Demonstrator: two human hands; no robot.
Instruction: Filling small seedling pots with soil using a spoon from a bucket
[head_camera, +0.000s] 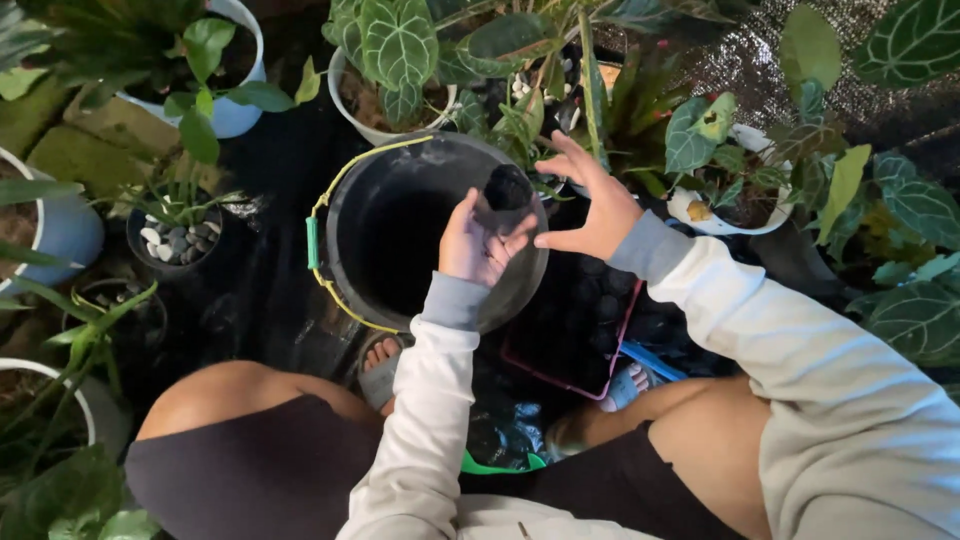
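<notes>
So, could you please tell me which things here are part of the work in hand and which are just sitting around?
In hand:
- left hand holding black lump
- right hand, open
- black bucket

Sitting around:
- pebble pot
- white pot
- red-rimmed tray

Ground crowded with potted plants. White pot (232, 112) with broad green leaves, top left corner. Small dark pot of pale pebbles (172, 243) just below it. Veined-leaf plant in white pot (392, 60), top centre. White pot with small foliage (722, 215), right. Red-rimmed tray (575, 340) on black sheeting, lower centre.
</notes>
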